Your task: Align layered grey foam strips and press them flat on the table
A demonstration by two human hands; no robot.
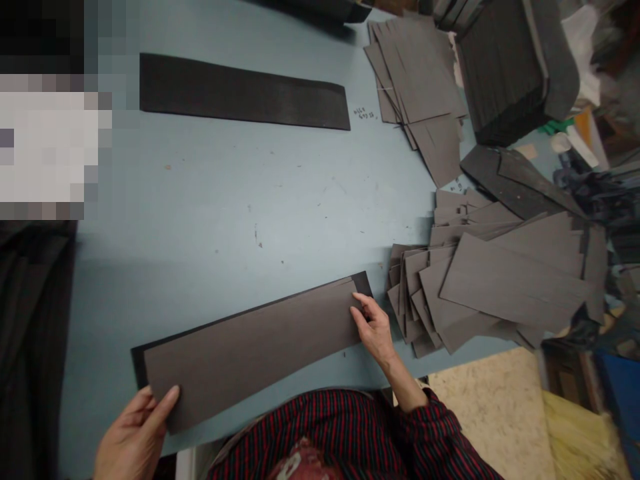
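Note:
A long grey-brown strip lies over a black strip, whose edge shows along the back and at both ends. My left hand holds the near left corner of the grey strip, thumb on top and fingers underneath. At the right end, my right hand pinches the grey strip's edge between thumb and fingers. Another black strip lies flat farther back on the blue-grey table.
Loose grey pieces are heaped at the right, with a smaller pile behind. A tall dark stack stands at the back right. Dark sheets hang at the left. A pale board is at the lower right.

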